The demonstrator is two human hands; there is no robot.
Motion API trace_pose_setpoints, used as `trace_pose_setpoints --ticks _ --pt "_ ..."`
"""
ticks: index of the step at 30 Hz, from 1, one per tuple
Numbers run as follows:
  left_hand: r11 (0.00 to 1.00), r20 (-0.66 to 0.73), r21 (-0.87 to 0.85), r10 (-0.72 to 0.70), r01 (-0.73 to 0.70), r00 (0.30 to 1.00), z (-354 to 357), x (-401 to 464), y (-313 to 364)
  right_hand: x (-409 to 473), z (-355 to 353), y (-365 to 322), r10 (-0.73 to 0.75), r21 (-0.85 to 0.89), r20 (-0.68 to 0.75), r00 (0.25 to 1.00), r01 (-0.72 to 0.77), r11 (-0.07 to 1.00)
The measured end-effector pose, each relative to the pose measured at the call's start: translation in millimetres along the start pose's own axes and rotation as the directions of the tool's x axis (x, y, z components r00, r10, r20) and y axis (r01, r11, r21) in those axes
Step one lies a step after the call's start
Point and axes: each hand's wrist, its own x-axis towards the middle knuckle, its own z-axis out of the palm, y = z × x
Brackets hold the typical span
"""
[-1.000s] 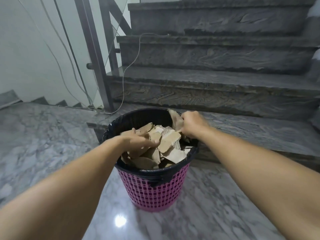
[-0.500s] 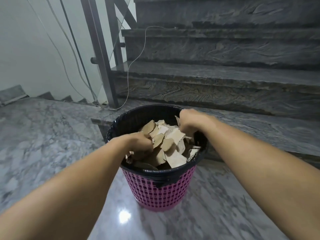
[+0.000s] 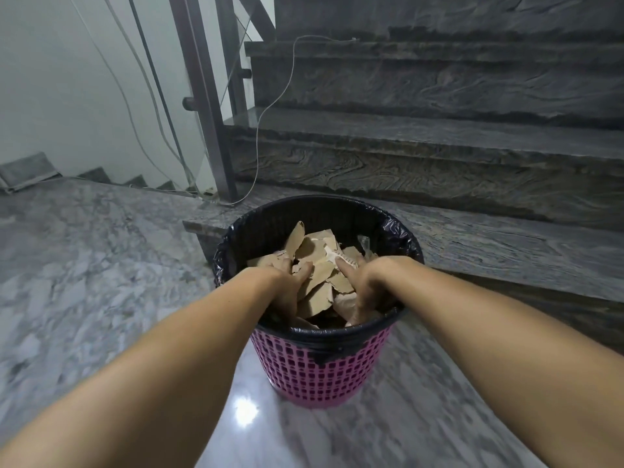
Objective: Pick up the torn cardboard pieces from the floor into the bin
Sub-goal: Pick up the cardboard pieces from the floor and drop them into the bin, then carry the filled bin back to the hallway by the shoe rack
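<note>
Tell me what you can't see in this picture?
- Head view: the fingertips of the left hand and right hand are buried among the cardboard pieces, so any grip is unclear.
- Head view: the bottom of the bin is hidden under the cardboard pile.
- Head view: the floor near the person is covered by both forearms and cut off by the lower edge, so leftover pieces there can't be ruled out.
</note>
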Motion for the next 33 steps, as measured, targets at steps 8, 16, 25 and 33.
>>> trace_pose_setpoints --ticks 8,16,25,33 --pt "0.996 0.149 -0.089 0.022 -0.009 0.989 -7 2 1 6 3 -1 0.006 -0.004 0.052 0.999 -0.006 1.000" --pt "0.984 0.080 -0.162 0.085 -0.071 0.993 -33 7 -10 -35 -42 19 -0.092 0.016 -0.001 0.996 0.092 0.996" --pt "0.983 -0.021 0.177 0.048 -0.044 0.999 10 28 10 -1 13 0 -0.013 -0.132 -0.025 1.000 0.010 0.991" --pt "0.989 -0.049 0.142 0.039 -0.032 0.998 2 21 4 -17 2 3 -0.072 -0.102 -0.097 0.993 0.062 0.993"
